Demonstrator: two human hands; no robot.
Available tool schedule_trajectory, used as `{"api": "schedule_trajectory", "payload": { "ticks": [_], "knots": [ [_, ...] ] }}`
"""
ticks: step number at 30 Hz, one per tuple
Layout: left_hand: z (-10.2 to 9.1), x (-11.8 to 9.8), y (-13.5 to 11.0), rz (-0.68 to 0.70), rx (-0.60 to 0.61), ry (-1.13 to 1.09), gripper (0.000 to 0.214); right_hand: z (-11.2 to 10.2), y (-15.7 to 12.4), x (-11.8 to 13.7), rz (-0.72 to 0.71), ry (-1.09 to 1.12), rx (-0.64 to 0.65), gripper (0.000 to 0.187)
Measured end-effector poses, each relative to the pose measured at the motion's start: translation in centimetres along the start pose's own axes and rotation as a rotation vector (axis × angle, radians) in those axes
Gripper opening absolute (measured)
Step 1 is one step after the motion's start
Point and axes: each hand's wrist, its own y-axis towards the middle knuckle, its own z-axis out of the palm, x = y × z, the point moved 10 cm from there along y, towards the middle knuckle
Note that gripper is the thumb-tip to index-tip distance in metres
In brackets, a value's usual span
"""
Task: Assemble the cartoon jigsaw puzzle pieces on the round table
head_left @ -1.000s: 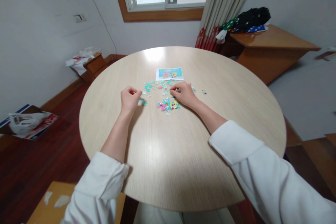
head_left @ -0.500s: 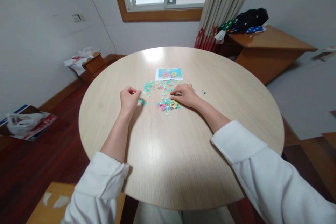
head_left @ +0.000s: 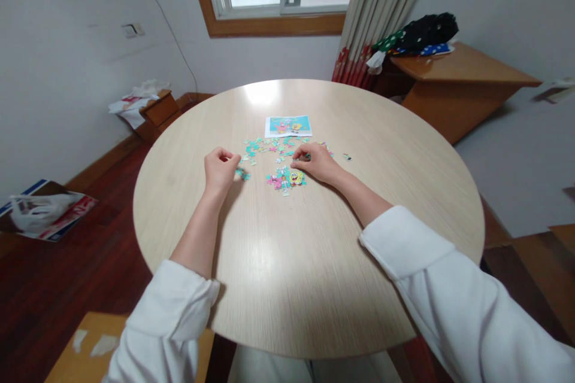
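A partly joined jigsaw puzzle (head_left: pixel 284 179) with yellow, pink and teal cartoon figures lies flat on the round table. My right hand (head_left: pixel 318 160) is at its upper right edge, thumb and fingers drawn together in a pinch; whatever is between the fingertips is too small to make out. To the left, my left hand (head_left: pixel 221 170) is closed, thumb against curled fingers, beside a few teal pieces (head_left: pixel 243 174). Its grip hides anything inside. Loose puzzle pieces (head_left: pixel 258 146) are scattered beyond both hands, some partly covered by my right hand.
Behind the pieces lies a printed picture sheet (head_left: pixel 288 126) with the same cartoon figures. One small group of pieces (head_left: pixel 347 157) sits apart on the right of the pale round table (head_left: pixel 287 263). A wooden desk (head_left: pixel 462 66) with cloths stands at the back right.
My right fingers have curled slightly closer together at the puzzle's upper edge. My left hand keeps its pinch almost unmoved. The whole view has shifted a little.
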Motion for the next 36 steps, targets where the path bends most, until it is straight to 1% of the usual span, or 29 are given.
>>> {"api": "schedule_trajectory", "payload": {
  "ticks": [2,4,9,12,15,20,26,36],
  "knots": [
    [0.0,0.0,0.0,-0.002,0.000,-0.003,0.015,0.1,0.0,0.0,-0.007,0.089,-0.005,0.011],
    [0.0,0.0,0.0,-0.004,0.002,-0.001,0.016,-0.2,-0.1,0.1,-0.006,0.147,-0.037,0.012],
    [-0.1,-0.2,-0.1,-0.016,-0.003,0.009,0.017,-1.9,-0.9,0.2,0.019,0.183,-0.160,0.011],
    [-0.1,-0.5,-0.3,-0.019,-0.006,-0.001,0.019,-2.5,-1.8,0.0,0.046,0.203,-0.193,0.006],
    [0.0,-0.9,-0.4,-0.008,-0.001,-0.020,0.020,-2.3,-2.9,-0.1,0.084,0.249,-0.164,0.010],
    [0.2,-1.1,-0.3,0.021,0.013,-0.053,0.019,-1.7,-4.0,0.4,0.116,0.342,-0.096,0.015],
    [0.7,-0.6,-0.3,0.002,0.055,-0.073,0.015,-1.2,-4.1,0.8,0.153,0.409,-0.041,0.016],
    [0.8,-0.6,-0.3,0.008,0.072,-0.068,0.014,-1.0,-4.1,0.7,0.183,0.453,-0.012,0.022]
  ]
}}
